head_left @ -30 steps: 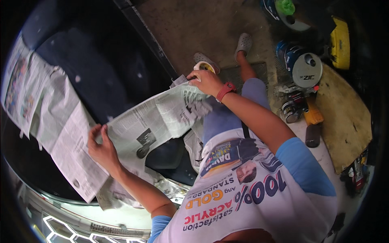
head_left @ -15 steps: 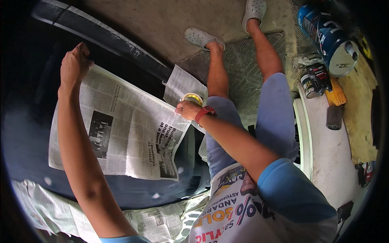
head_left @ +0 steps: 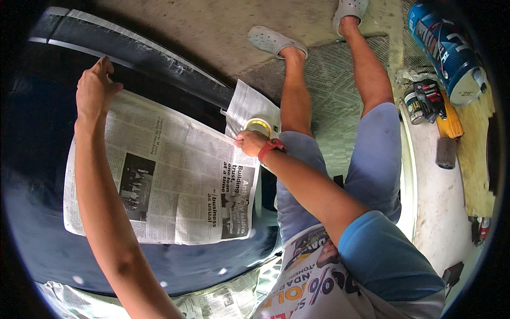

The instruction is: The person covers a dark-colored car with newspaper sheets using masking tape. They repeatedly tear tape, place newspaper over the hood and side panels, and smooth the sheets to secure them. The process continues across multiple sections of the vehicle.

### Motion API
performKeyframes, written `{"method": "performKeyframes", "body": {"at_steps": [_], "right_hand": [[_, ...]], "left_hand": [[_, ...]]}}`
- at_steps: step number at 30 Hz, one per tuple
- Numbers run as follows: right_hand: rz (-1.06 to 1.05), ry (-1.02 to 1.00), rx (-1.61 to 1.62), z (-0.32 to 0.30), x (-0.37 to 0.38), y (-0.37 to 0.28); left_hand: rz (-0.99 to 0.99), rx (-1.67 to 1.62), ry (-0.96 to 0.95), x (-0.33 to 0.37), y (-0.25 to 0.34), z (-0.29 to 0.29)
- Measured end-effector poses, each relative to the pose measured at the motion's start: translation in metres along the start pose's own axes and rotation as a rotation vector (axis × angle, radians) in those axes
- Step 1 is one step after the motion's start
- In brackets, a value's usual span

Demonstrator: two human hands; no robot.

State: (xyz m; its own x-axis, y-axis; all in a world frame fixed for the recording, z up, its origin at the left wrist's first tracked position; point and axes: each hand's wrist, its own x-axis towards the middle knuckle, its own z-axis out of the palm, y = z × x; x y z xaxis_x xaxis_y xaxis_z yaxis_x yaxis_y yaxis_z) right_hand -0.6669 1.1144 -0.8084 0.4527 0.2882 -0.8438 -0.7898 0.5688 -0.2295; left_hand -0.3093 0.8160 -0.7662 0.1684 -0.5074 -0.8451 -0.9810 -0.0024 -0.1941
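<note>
A newspaper sheet [head_left: 183, 175] hangs across a dark blue car body panel, a pale strip of tape running along its upper edge. At the sheet's upper left corner, my left hand [head_left: 97, 90] is closed, fingers curled and thumb by the paper; the exact pinch is partly hidden. My right hand [head_left: 252, 143] grips a roll of masking tape [head_left: 258, 126] at the sheet's upper right corner. Behind the roll is a smaller newspaper piece [head_left: 249, 103] against the dark trim. A red watch circles my right wrist.
A long dark trim strip [head_left: 143, 50] runs above the sheet. More newspaper [head_left: 223, 297] covers the lower panel. To the right, a blue container [head_left: 446, 53], a small can [head_left: 414, 108], a yellow-orange packet [head_left: 450, 119] and a brown cylinder [head_left: 445, 154] stand by a wooden board [head_left: 475, 175].
The sheet looks flatter and straighter, its lower right corner less curled. Both hands keep nearly the same places on it. The view has shifted slightly.
</note>
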Motion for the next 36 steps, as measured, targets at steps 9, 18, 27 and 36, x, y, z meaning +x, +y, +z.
{"method": "performKeyframes", "body": {"at_steps": [9, 18, 27, 36], "right_hand": [[0.046, 0.083, -0.537, -0.012, 0.001, 0.014], [-0.214, 0.460, -0.106, -0.100, -0.025, 0.015], [-0.315, 0.624, 0.001, -0.227, -0.078, 0.048], [-0.141, 0.504, -0.065, -0.257, -0.126, 0.053]], "left_hand": [[0.067, 0.513, 0.242, -0.024, 0.022, 0.017], [0.221, 0.587, -0.552, -0.186, 0.206, 0.134], [0.172, -0.302, -0.475, -0.256, 0.308, 0.143], [-0.741, -0.397, 0.528, -0.399, 0.269, 0.015]]}}
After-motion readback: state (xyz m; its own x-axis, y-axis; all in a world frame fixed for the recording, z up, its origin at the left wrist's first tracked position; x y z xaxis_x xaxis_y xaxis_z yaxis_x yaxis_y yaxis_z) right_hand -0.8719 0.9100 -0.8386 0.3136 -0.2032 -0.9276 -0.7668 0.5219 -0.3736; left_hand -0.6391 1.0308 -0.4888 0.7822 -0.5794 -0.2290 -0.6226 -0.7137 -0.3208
